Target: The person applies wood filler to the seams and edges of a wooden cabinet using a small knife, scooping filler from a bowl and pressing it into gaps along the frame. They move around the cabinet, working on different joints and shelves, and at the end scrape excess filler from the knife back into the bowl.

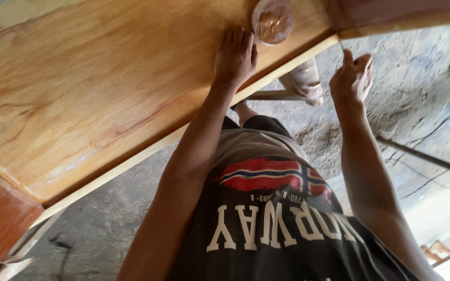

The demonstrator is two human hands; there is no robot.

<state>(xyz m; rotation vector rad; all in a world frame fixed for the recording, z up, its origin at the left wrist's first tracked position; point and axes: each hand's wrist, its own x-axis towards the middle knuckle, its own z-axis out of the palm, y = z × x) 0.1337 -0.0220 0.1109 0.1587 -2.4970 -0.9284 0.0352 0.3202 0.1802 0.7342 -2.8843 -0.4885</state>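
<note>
A: Report the step in hand.

B: I read this as a surface-treatment stage on the wooden panel (pixel 105 88), which lies flat and reddish-brown across the upper left. The left hand (pixel 235 56) rests palm-down on it near the far edge, fingers together and flat, gripping nothing. A round brown pad (pixel 272 21) sits on the panel, touching those fingertips.

A: The right hand?

B: The right hand (pixel 352 77) is off the panel, raised beside its edge, fingers curled narrow. I cannot tell whether it pinches something thin.

A: The next move?

B: In my judgement, taking up the pad, which calls for a light grasp with the left hand steadying the panel.

A: Limits of view?

B: The pad is cut off at the top edge. The object under the panel (pixel 303 80) is unclear. The panel's supports are mostly hidden.
</note>
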